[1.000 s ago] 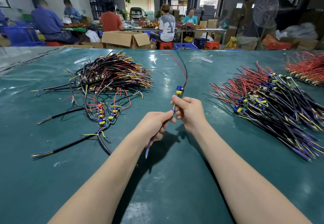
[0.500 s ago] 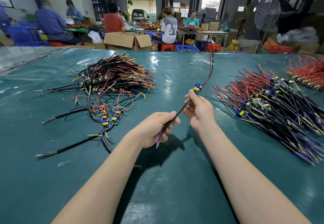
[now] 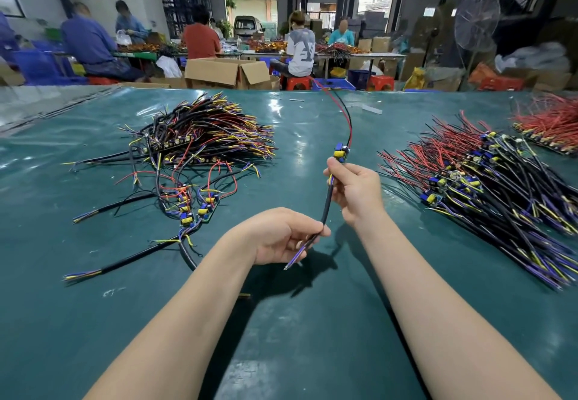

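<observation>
Left hand [image 3: 281,237] pinches the black sheathed cable [image 3: 327,205] near its free end, thumb and forefinger closed on it. The purple and yellow tips [image 3: 294,259] poke out just below that pinch, toward the body. Right hand [image 3: 356,193] grips the same cable higher up, fingers curled round it, right under the small driver board [image 3: 341,152].

Cable is held off the table [image 3: 281,337], nearly straight between the two grips. Its long axis runs up and away from the left pinch, leaning slightly right into the right grip. Board sits just above the right grip. A red and black wire pair [image 3: 347,118] arcs on from it, up and away; where it ends is hard to trace.

Right hand is nearer the board, left hand nearer the tips. Looks like straightening or checking the lead before laying it down.

Tangled pile [image 3: 203,137] lies left of and beyond the left grip. Combed pile [image 3: 488,187] lies right of the right grip, well apart, so the right hand is closer to it. Red-wire pile [image 3: 550,127] lies further out that way.
</observation>
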The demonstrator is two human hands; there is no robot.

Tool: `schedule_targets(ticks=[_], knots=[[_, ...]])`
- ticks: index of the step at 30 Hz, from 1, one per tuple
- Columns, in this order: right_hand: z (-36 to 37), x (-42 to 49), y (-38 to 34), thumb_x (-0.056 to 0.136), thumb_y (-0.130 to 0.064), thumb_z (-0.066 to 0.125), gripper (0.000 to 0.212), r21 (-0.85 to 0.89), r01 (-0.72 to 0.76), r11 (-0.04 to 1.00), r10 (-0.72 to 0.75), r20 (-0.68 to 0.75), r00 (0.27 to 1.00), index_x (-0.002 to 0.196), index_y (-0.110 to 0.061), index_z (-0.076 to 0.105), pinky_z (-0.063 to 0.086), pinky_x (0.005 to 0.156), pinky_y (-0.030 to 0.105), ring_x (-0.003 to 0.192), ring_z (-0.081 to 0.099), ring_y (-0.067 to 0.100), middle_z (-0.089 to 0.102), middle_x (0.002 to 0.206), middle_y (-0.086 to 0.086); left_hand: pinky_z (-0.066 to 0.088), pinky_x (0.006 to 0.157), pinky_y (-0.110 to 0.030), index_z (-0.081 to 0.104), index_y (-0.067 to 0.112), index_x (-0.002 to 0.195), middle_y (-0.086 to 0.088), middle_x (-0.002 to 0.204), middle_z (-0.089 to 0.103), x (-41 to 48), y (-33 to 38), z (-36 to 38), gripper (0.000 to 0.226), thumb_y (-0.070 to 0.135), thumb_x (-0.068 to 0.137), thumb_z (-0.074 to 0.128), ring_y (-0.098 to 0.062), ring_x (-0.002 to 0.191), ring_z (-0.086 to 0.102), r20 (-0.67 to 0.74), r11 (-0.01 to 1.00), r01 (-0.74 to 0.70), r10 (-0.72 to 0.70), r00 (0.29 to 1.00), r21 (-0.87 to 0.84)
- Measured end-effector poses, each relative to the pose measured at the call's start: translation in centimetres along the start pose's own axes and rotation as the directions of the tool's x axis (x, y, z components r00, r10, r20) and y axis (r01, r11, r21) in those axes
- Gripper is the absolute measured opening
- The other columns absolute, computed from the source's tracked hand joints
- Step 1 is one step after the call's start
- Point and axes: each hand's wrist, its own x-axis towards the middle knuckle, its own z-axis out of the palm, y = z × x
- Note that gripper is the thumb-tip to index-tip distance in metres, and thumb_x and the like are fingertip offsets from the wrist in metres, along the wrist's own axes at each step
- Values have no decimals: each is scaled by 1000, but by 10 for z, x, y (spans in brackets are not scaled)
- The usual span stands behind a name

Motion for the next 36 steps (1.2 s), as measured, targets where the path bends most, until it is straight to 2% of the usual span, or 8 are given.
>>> schedule_targets(ticks=[4,9,15,19,25,28,32,36], knots=[[-7,5,-2,90,-11,58,29,75,-10,997,17,-83,996,61,-6,56,37,36,11,29,37,1,43,35,-9,46,45,-16,66,14,71,9,51,55,1,-1,0,29,18,95,49,-2,42,47,20,999,-42,43,999,-24],[-15,7,-1,90,-13,57,29,105,-18,994,33,-145,989,62,-7,55,42,38,13,31,44,2,47,35,-9,51,50,-20,70,9,74,2,57,59,-1,-1,-6,30,6,94,48,-6,49,53,62,994,-34,40,997,-105],[-8,10,-3,89,-7,58,30,71,42,997,-36,-87,996,60,-4,55,33,35,10,28,34,2,41,34,-9,53,50,-22,66,5,72,0,50,55,0,0,-1,25,1,91,51,-7,43,52,32,999,-17,16,999,30],[-10,13,0,89,-8,58,29,98,36,995,-21,-143,990,61,-5,55,34,35,11,29,38,1,43,33,-10,56,53,-26,65,4,71,-3,53,55,2,-3,5,25,3,92,50,-9,46,56,-42,998,-62,63,997,16],[-29,20,0,90,-15,59,27,308,-43,950,143,-309,940,63,-12,54,42,37,11,32,49,0,53,35,-9,50,47,-18,66,8,76,6,51,56,-1,-2,0,24,8,93,50,-4,48,58,8,999,-40,40,999,18],[-30,21,1,89,-15,60,27,320,-34,947,139,-309,941,63,-11,55,44,39,11,33,51,0,55,37,-9,50,47,-19,66,8,77,5,53,57,-1,-2,0,23,10,93,51,-5,48,58,-21,998,-61,61,998,6],[-29,20,1,89,-14,59,27,320,-21,947,124,-303,945,62,-11,55,44,40,12,34,51,0,54,37,-9,48,45,-16,66,13,85,6,59,63,-2,0,2,24,16,97,45,-3,47,57,27,995,-73,75,997,-64],[-29,18,1,90,-13,58,27,305,-16,952,108,-287,952,63,-11,55,44,39,12,33,50,0,53,36,-9,39,41,-13,64,15,81,11,48,51,0,-1,3,27,20,98,43,0,40,45,16,995,-83,84,996,-46]])
